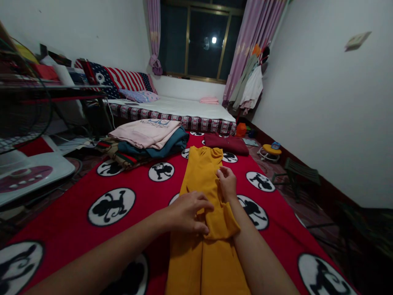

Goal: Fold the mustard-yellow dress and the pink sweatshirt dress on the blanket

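Nearest the camera, two bare forearms (123, 250) were seen extended over a yellow garment (217, 225), which was laid lengthwise along the middle of a red blanket (141, 190) printed with black figures in white discs. Its far end was gathered; its near end was cut off by the lower frame edge. One portion was folded back upon itself, with an edge rested against the right wrist.

Left hand (188, 211): held palm down above the folded portion, fingers spread and loosely curved, thumb separated from them; nothing seen gripped. Right hand (227, 182): placed at the garment's right edge, fingers curled; whether cloth was pinched could not be told.

Beyond and to the left, a pink garment (145, 134) was stacked on a teal garment (172, 143), with a tan garment (115, 151) partly exposed beside them. A folded maroon garment (227, 144) was positioned just past the yellow one, to its right. Farther back, a bed (184, 102) was noted under a curtained window (205, 53). Right of the blanket, a yellow-topped stool (272, 150) was recorded.
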A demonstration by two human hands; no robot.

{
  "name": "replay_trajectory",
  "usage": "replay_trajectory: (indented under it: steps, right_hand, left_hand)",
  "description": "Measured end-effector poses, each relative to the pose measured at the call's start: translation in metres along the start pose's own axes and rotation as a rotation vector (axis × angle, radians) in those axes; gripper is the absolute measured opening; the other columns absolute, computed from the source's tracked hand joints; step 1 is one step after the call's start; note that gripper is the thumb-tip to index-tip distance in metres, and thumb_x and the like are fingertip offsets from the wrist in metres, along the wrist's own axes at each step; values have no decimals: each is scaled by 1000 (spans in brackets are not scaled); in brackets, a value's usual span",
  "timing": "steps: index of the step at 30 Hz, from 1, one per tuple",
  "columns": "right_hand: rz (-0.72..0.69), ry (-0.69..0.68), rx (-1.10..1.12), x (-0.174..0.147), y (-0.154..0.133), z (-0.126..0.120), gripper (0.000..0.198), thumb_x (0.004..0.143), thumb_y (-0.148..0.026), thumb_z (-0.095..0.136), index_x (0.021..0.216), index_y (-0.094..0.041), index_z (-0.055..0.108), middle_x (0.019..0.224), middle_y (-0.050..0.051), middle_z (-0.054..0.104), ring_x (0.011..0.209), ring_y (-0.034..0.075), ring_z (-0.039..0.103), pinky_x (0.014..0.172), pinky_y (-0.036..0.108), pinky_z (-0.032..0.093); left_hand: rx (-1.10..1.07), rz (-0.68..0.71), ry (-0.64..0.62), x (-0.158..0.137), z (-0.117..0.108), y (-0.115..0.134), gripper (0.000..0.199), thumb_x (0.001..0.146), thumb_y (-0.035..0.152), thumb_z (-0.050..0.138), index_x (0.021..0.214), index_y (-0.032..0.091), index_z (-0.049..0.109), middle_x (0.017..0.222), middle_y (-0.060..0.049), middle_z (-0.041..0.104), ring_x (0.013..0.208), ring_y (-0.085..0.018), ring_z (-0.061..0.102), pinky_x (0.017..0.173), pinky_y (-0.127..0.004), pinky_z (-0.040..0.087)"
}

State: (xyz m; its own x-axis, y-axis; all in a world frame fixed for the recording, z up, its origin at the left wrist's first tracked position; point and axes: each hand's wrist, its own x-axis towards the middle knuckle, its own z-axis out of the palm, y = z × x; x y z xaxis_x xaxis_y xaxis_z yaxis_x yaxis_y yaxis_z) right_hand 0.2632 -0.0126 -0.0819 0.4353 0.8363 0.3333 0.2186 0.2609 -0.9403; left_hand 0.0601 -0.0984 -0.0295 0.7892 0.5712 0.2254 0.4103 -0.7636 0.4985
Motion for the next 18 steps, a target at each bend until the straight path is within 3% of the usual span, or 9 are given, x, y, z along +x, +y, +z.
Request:
replay_trajectory:
  steps: [3,6,9,11,13,15,18]
  right_hand:
    - [-70,-37,-183,-1,0,-2,38,74,-43,59,97,-13,65,84,9,70,76,21,65,73,34,51]
    - [-60,-96,-180,0,2,-4,37,75,-43,58,95,-14,66,81,8,70,74,20,64,71,33,50]
    - [-22,-127,-86,1,1,-5,38,73,-45,60,91,-13,68,84,9,71,76,20,64,70,31,50]
    - [30,-135,-14,1,-1,-6,39,71,-47,62,90,-13,68,83,8,71,73,19,63,67,30,49]
    - [74,-128,37,0,-4,-6,41,68,-48,64,89,-13,68,82,8,71,70,18,62,65,29,48]
    - [84,-115,62,-2,-7,-5,41,67,-49,65,88,-14,68,81,7,71,69,17,61,64,29,47]
    - [77,-109,80,-4,-9,-5,40,67,-49,65,86,-13,67,78,6,69,67,17,60,64,29,47]
  left_hand:
    - [10,-41,8,-1,7,-2,54,63,32,82,114,26,67,104,-5,64,94,-22,60,80,-29,47]
    - [-187,-123,-41,-1,6,-3,61,62,27,82,120,23,64,95,-3,66,82,-18,61,71,-25,47]
    - [-612,-149,-229,-4,-8,-1,65,66,31,80,126,19,60,93,-3,69,82,-17,63,72,-25,49]
    - [-853,-102,-390,-6,-19,3,52,71,36,77,117,17,65,95,-6,71,86,-18,65,78,-27,50]
    - [-949,-72,-465,-7,-27,7,41,75,42,73,105,14,70,95,-8,72,88,-19,65,82,-29,51]
    - [-875,-112,-369,-5,-25,9,43,76,46,71,105,14,70,94,-8,71,86,-19,65,80,-29,51]
    - [-511,-245,-86,-2,-8,10,61,69,49,76,117,15,64,99,-9,68,85,-20,62,76,-30,50]
